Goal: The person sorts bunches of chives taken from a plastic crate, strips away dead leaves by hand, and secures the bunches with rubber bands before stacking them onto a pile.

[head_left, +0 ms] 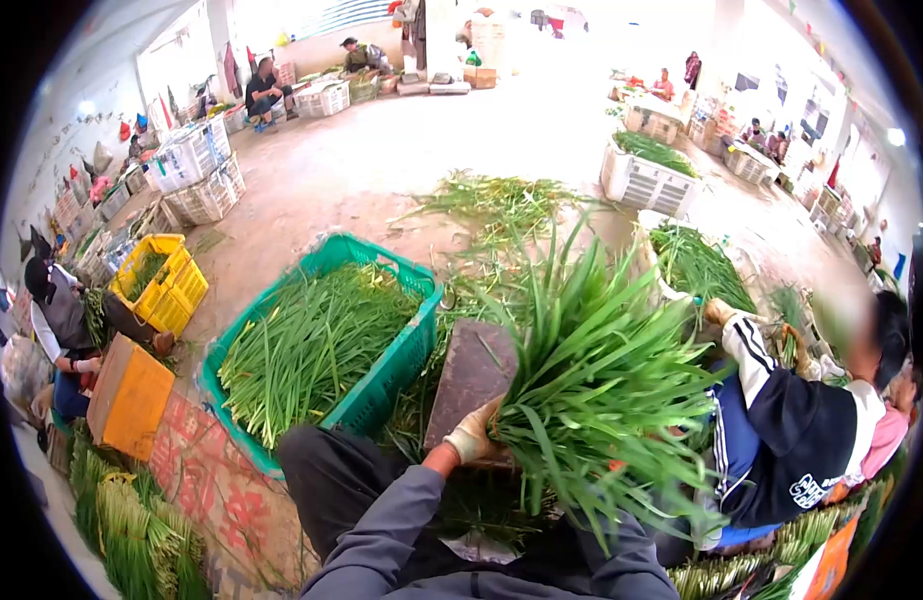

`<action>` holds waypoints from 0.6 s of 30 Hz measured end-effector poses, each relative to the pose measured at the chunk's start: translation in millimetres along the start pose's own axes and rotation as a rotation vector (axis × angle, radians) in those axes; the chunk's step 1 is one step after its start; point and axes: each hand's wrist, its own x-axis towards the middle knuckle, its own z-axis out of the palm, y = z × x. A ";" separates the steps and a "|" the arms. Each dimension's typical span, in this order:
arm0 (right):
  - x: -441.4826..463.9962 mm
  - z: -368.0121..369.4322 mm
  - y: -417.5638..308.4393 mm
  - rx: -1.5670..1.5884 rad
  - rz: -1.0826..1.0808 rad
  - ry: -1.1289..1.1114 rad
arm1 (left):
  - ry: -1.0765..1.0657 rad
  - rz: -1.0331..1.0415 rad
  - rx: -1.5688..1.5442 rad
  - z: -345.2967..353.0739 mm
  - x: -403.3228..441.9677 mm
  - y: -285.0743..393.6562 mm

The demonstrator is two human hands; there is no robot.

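My left hand (473,434), in a pale glove, is closed round the base of a large bunch of long green leaves (591,380). The leaves fan out up and to the right, over my right forearm. That bunch hides my right hand; only the grey sleeve shows. Just behind my left hand is a dark, flat-topped block (471,375). To the left stands a green plastic crate (367,396), filled with loose green leaves (311,335).
Close on my right sits a co-worker (811,440). Loose leaves (501,205) lie on the floor ahead. A yellow crate (186,290) and an orange box (131,398) stand left. Tied bundles (141,530) lie lower left. A white crate (646,180) stands farther off.
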 end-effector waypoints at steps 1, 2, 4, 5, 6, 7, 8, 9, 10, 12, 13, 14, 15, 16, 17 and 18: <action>4.2 1.8 4.0 -0.011 0.013 -0.007 | 0.034 -0.035 0.034 -0.9 -5.7 15.9; 6.8 1.6 7.1 -0.028 0.028 -0.010 | 0.047 0.014 -0.041 -0.7 0.9 -0.8; 9.2 3.4 11.9 -0.056 0.042 -0.016 | 0.071 0.050 -0.125 11.5 -13.5 10.0; 11.3 2.7 13.1 -0.073 0.044 -0.012 | 0.112 -0.148 -0.572 13.4 -13.9 18.3; 11.1 2.5 12.7 -0.079 0.045 -0.010 | 0.142 -0.350 -1.015 12.5 -11.9 18.2; 10.1 3.3 13.5 -0.081 0.051 -0.008 | 0.146 -0.393 -1.095 13.4 -11.2 9.2; 5.2 7.5 17.2 -0.075 0.070 -0.015 | 0.136 -0.372 -1.086 22.9 -17.7 -29.9; 4.2 8.2 16.5 -0.074 0.074 -0.005 | 0.137 -0.339 -1.119 31.9 -19.1 -85.6; 5.6 6.5 12.6 -0.080 0.067 0.001 | 0.160 -0.304 -1.265 33.5 -14.4 -141.5; -2.7 9.2 14.5 -0.080 0.050 0.010 | 0.091 -0.259 -0.822 5.1 -18.5 -34.6; -6.2 11.0 19.5 -0.079 0.027 0.020 | -0.095 -0.259 -0.083 -10.8 -19.1 6.0; -8.1 13.3 24.6 -0.090 -0.032 0.036 | -0.084 -0.284 -0.012 -28.6 -19.5 65.3; -10.6 18.9 26.1 -0.031 -0.080 0.043 | -0.076 -0.311 0.058 -47.1 -19.5 127.3; -13.6 24.0 25.4 0.097 -0.091 0.055 | -0.224 -0.666 -0.060 -66.2 -14.3 164.2; -16.8 35.6 15.5 0.476 0.006 0.080 | -0.219 -0.514 -0.024 -75.3 -17.6 162.8; -22.1 38.0 7.6 0.348 0.083 0.118 | -0.245 -0.522 0.071 -77.5 -16.9 142.5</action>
